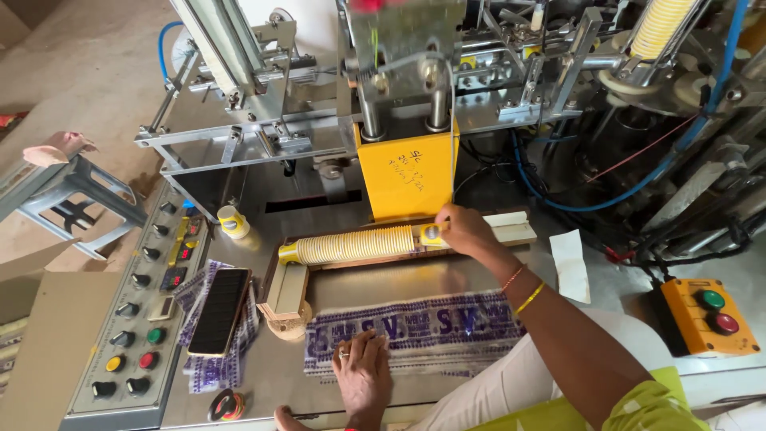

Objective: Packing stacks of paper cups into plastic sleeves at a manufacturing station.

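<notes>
My right hand (463, 230) reaches forward and grips the right end of a long lying stack of nested paper cups (355, 244), which rests on its side in a wooden trough (511, 231) on the metal machine table (383, 283). In front of it, my left hand (363, 373) lies flat with fingers spread on a pile of white printed sheets with blue lettering (431, 327) near the table's front edge. A yellow machine block (405, 172) stands just behind the cup stack.
A control panel with knobs and coloured buttons (140, 319) runs along the left. A dark phone (219, 310) lies on more printed sheets. A single cup (232, 222) stands at back left. An orange button box (708, 315) sits right. Blue hoses (558, 199) and machinery fill the back.
</notes>
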